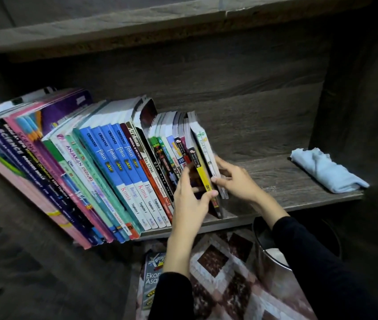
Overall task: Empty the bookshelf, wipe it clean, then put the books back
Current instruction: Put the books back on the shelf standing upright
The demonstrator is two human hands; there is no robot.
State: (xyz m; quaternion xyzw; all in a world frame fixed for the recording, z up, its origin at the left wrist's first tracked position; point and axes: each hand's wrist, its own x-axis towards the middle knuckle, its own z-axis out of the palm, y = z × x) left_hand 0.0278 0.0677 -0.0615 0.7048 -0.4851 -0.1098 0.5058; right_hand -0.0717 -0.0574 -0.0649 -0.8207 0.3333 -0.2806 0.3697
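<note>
A long row of books (114, 172) stands leaning on the grey wooden shelf (282, 181), filling its left and middle. At the row's right end my left hand (189, 199) grips a thin black and yellow book (203, 176), thumb across its spine. My right hand (234, 179) holds the white books (206, 144) at the very end of the row from the right side. A light blue folded cloth (324, 169) lies on the shelf's right end, apart from the books.
A magazine (153, 280) lies on the patterned rug (229, 273) below the shelf. A metal bin (268, 252) stands under the shelf to the right. The shelf's side panel (356, 100) rises at right, and an upper board (137, 26) runs overhead.
</note>
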